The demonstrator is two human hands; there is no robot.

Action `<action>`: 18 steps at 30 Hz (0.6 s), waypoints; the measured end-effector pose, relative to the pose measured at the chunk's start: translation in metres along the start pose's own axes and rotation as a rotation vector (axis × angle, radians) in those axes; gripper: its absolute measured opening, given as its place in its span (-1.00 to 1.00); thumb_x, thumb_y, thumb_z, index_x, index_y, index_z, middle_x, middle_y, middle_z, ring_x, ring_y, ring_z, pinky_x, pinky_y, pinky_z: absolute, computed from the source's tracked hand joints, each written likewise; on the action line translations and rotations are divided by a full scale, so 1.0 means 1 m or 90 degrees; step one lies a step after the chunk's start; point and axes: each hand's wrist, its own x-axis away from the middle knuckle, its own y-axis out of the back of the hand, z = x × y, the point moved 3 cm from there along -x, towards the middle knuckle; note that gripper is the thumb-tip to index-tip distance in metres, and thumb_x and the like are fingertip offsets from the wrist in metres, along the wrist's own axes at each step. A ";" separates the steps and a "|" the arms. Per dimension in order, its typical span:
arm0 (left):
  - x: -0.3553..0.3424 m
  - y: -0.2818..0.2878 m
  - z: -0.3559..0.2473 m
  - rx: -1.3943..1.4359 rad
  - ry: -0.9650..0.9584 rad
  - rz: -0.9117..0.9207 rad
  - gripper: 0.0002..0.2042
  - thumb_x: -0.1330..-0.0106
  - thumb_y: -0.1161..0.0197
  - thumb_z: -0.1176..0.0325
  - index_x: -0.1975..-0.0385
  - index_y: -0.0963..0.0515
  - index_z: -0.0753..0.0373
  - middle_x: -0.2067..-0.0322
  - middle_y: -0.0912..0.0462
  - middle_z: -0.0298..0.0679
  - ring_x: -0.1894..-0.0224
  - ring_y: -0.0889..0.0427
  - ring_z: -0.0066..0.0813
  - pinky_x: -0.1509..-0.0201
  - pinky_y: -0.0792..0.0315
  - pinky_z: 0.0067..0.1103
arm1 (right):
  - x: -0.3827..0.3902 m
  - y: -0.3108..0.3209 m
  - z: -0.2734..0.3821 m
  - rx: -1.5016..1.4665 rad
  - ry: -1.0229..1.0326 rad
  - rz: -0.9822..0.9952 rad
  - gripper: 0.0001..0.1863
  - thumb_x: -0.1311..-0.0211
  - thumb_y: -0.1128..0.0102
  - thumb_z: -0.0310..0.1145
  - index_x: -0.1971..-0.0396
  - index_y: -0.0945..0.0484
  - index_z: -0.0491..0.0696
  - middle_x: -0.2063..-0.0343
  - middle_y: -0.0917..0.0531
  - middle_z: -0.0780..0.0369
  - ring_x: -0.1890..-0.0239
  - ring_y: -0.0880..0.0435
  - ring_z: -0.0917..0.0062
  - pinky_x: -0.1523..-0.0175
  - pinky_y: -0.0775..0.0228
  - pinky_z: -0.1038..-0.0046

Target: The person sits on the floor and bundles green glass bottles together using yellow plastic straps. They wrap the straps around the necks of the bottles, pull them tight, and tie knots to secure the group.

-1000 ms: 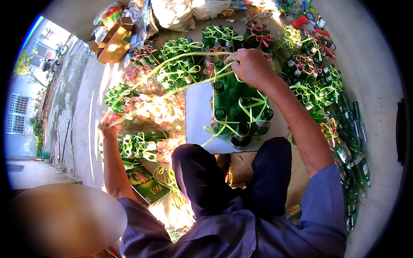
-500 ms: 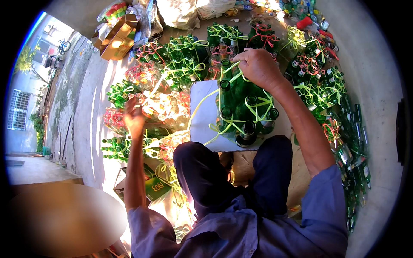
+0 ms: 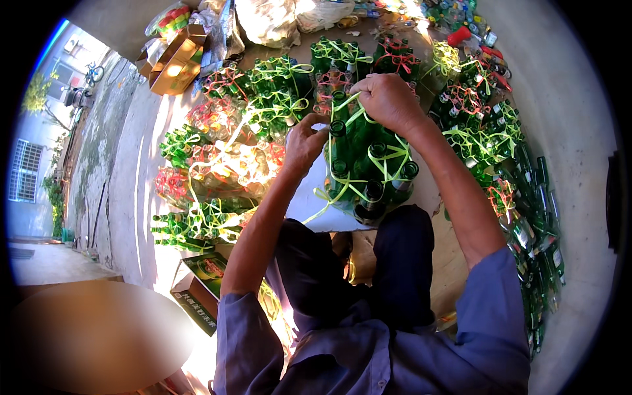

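Observation:
A bundle of green glass bottles [image 3: 359, 148] stands upright in front of my knees, with a yellow-green plastic strap [image 3: 399, 155] wound around the necks. At its far end my right hand [image 3: 390, 102] is closed, pinching the strap above the bottles. My left hand [image 3: 304, 143] is beside the bundle's left side, close to a bottle neck. Its fingers are bent together; what they hold, if anything, is hidden. Beneath the bundle lies a pale flat board [image 3: 306, 201]. A loose strap end hangs over the board's near left part.
Strapped bundles of green bottles [image 3: 280, 82] and clear bottles [image 3: 227, 164] stand to the left and beyond. Loose green bottles [image 3: 543, 230] lie along the right wall. A cardboard box [image 3: 176, 62] sits far left, a printed carton [image 3: 201, 283] near left. Pale sacks [image 3: 266, 23] lie at the back.
My left hand has swung from the far left inward to the bundle's left side. The right hand keeps its pinch on the strap. The long strap across the board has moved away.

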 end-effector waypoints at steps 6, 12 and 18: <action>-0.003 -0.007 0.019 0.082 -0.073 -0.006 -0.70 -0.42 -0.20 0.20 0.20 -0.60 0.38 0.39 -0.61 -0.28 0.33 -0.46 -0.58 0.24 -0.35 -0.56 | -0.002 -0.001 0.002 -0.024 0.024 -0.029 -0.76 -0.15 -0.11 -0.36 0.36 -0.77 -0.05 0.44 -0.70 0.00 0.36 -0.71 0.08 0.14 -0.59 0.17; -0.001 -0.004 0.021 0.089 -0.017 -0.029 -0.68 -0.38 -0.27 0.16 0.38 -0.65 0.36 0.55 -0.54 -0.36 0.46 -0.38 -0.65 0.33 -0.28 -0.58 | -0.002 0.000 0.002 -0.008 -0.004 -0.004 -0.76 -0.18 -0.10 -0.40 0.33 -0.78 -0.03 0.38 -0.75 0.10 0.30 -0.75 0.20 0.10 -0.61 0.29; 0.011 0.011 -0.003 0.186 0.058 0.016 -0.73 -0.26 -0.38 0.17 0.56 -0.62 0.22 0.67 -0.42 -0.52 0.63 -0.20 -0.78 0.55 -0.03 -0.66 | 0.000 0.006 0.011 -0.050 -0.043 -0.002 -0.76 -0.18 -0.13 -0.42 0.28 -0.78 -0.01 0.39 -0.75 0.10 0.36 -0.75 0.28 0.17 -0.59 0.34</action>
